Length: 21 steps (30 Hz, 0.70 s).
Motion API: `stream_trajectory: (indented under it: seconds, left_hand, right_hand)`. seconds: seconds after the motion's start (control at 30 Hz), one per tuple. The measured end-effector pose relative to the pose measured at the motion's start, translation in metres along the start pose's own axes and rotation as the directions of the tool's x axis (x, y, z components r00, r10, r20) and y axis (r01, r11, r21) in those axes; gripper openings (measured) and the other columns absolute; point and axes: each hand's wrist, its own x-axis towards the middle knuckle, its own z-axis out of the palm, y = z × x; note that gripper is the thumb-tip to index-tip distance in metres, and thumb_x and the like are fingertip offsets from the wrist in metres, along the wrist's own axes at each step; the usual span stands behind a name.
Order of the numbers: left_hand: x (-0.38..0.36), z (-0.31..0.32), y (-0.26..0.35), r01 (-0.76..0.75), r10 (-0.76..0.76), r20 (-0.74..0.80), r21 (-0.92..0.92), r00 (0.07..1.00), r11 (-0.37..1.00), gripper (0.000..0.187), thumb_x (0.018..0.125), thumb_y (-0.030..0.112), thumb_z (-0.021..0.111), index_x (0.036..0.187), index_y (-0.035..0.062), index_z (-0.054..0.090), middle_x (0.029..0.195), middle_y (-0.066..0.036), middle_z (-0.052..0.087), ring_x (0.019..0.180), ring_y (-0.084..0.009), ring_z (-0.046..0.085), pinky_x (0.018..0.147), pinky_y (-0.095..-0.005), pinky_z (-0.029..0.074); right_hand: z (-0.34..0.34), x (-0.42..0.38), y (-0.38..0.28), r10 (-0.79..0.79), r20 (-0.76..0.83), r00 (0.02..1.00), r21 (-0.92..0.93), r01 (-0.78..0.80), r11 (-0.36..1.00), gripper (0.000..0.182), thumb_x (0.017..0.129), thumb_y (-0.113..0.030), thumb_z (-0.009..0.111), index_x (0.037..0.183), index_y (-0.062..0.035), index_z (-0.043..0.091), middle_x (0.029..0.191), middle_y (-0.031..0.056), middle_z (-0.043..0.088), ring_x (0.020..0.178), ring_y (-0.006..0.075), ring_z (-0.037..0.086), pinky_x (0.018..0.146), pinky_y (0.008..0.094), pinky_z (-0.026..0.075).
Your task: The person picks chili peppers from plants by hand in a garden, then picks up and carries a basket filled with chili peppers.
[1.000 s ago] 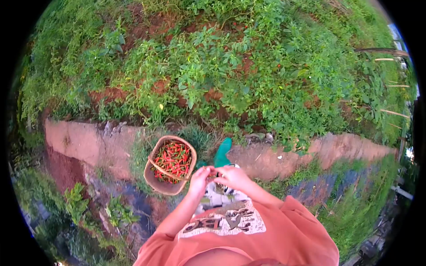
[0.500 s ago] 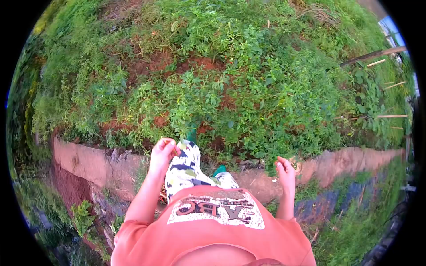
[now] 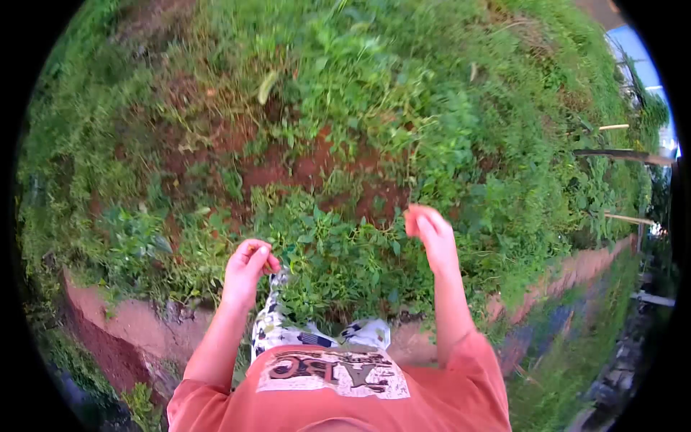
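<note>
My left hand [image 3: 248,268] is closed, with the thumb against curled fingers, over the near edge of the leafy green plants [image 3: 324,241]. What it pinches, if anything, is hidden by the fingers. My right hand [image 3: 432,234] reaches farther forward, its fingers bent together at the side of a taller leafy plant [image 3: 450,162]. A thin stem rises in view just above those fingertips. My legs in patterned trousers [image 3: 288,331] stand against the plants, which hide the feet.
Reddish bare soil [image 3: 302,167] shows between the plants ahead. A low earthen wall [image 3: 129,317] runs along the near side of the bed, on both sides of me. Wooden poles [image 3: 622,155] stick out at the right. Grass [image 3: 576,367] grows below the wall.
My right hand has moved up and forward, from beside the wall to over the plants. My left hand remains closed, slightly farther left. The view has shifted and more soil shows.
</note>
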Motion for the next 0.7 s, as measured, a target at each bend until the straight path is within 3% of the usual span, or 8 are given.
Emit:
stream_trajectory:
  seconds: [0.13, 0.2, 0.27, 0.33, 0.4, 0.47, 0.6, 0.7]
  left_hand:
    - [0.025, -0.03, -0.014, 0.164, -0.158, -0.079, 0.074, 0.984, 0.984, 0.01, 0.088, 0.012, 0.051, 0.091, 0.0031, 0.053, 0.072, -0.005, 0.059, 0.068, -0.0126, 0.056, 0.066, -0.0263, 0.045]
    - [0.026, -0.042, -0.033, 0.204, -0.202, -0.046, 0.039, 0.978, 0.978, 0.009, 0.087, 0.01, 0.051, 0.092, 0.0026, 0.053, 0.073, -0.005, 0.059, 0.068, -0.0134, 0.057, 0.067, -0.0272, 0.046]
    - [0.025, -0.042, -0.036, 0.25, -0.251, -0.052, -0.02, 0.967, 0.968, 0.008, 0.087, 0.009, 0.052, 0.092, 0.0027, 0.052, 0.073, -0.006, 0.059, 0.068, -0.0144, 0.058, 0.067, -0.0278, 0.047]
    - [0.025, -0.049, -0.043, 0.295, -0.299, -0.05, -0.076, 0.953, 0.952, 0.01, 0.087, 0.01, 0.053, 0.092, 0.0021, 0.052, 0.072, -0.008, 0.06, 0.069, -0.0155, 0.059, 0.069, -0.0291, 0.048]
    - [0.025, -0.05, -0.047, 0.302, -0.313, -0.049, -0.163, 0.948, 0.939, 0.011, 0.086, 0.011, 0.055, 0.092, 0.0016, 0.052, 0.072, -0.009, 0.06, 0.069, -0.0161, 0.059, 0.069, -0.0298, 0.048]
    - [0.025, -0.054, -0.047, 0.349, -0.366, -0.078, -0.171, 0.927, 0.921, 0.012, 0.086, 0.012, 0.056, 0.092, 0.0011, 0.052, 0.073, -0.009, 0.06, 0.069, -0.0166, 0.058, 0.07, -0.0302, 0.048]
    - [0.033, -0.054, -0.056, 0.378, -0.394, -0.152, -0.127, 0.906, 0.917, 0.018, 0.087, 0.016, 0.056, 0.091, 0.0004, 0.05, 0.07, -0.01, 0.058, 0.065, -0.0175, 0.057, 0.065, -0.0292, 0.048]
    - [0.038, -0.044, -0.065, 0.405, -0.42, -0.16, -0.118, 0.893, 0.907, 0.017, 0.087, 0.016, 0.055, 0.091, 0.0003, 0.05, 0.069, -0.01, 0.057, 0.064, -0.0181, 0.056, 0.065, -0.0296, 0.048]
  right_hand:
    - [0.058, 0.179, 0.092, 0.233, 0.165, 0.958, -0.305, -0.175, 0.936, 0.034, 0.089, -0.015, 0.049, 0.119, 0.0003, 0.051, 0.116, 0.0088, 0.057, 0.101, 0.0174, 0.056, 0.086, 0.0289, 0.044]
    - [0.067, 0.236, 0.149, 0.484, 0.101, 0.869, -0.493, -0.379, 0.783, 0.041, 0.086, -0.016, 0.053, 0.124, -0.001, 0.047, 0.11, 0.0094, 0.057, 0.099, 0.0173, 0.056, 0.084, 0.0279, 0.045]
    - [0.057, 0.263, 0.213, 0.503, 0.086, 0.86, -0.525, -0.39, 0.756, 0.044, 0.087, -0.016, 0.052, 0.127, -0.0023, 0.042, 0.11, 0.0114, 0.054, 0.097, 0.0199, 0.055, 0.083, 0.0311, 0.047]
    - [0.068, 0.276, 0.234, 0.658, -0.323, 0.68, 0.1, -0.667, 0.738, 0.043, 0.088, -0.014, 0.048, 0.128, -0.0033, 0.038, 0.115, 0.0126, 0.049, 0.096, 0.0241, 0.054, 0.082, 0.0381, 0.049]
    - [0.06, 0.289, 0.252, 0.709, -0.488, 0.509, 0.476, -0.526, 0.705, 0.033, 0.088, -0.011, 0.045, 0.12, -0.0054, 0.043, 0.115, 0.0098, 0.048, 0.099, 0.0251, 0.051, 0.075, 0.0395, 0.05]
    - [0.043, 0.297, 0.268, 0.584, -0.638, 0.503, 0.506, -0.298, 0.809, 0.03, 0.085, -0.015, 0.048, 0.115, -0.0078, 0.046, 0.111, 0.0055, 0.05, 0.099, 0.0211, 0.049, 0.076, 0.0389, 0.045]
    - [0.002, 0.312, 0.289, 0.555, -0.49, 0.672, 0.686, -0.095, 0.721, 0.029, 0.075, -0.018, 0.058, 0.102, -0.0176, 0.05, 0.097, -0.0017, 0.049, 0.087, 0.0154, 0.044, 0.075, 0.0374, 0.036]
    - [-0.004, 0.316, 0.28, 0.42, -0.447, 0.79, 0.732, 0.053, 0.679, 0.028, 0.072, -0.022, 0.058, 0.097, -0.0136, 0.05, 0.101, -0.0003, 0.052, 0.1, 0.0193, 0.044, 0.089, 0.042, 0.031]
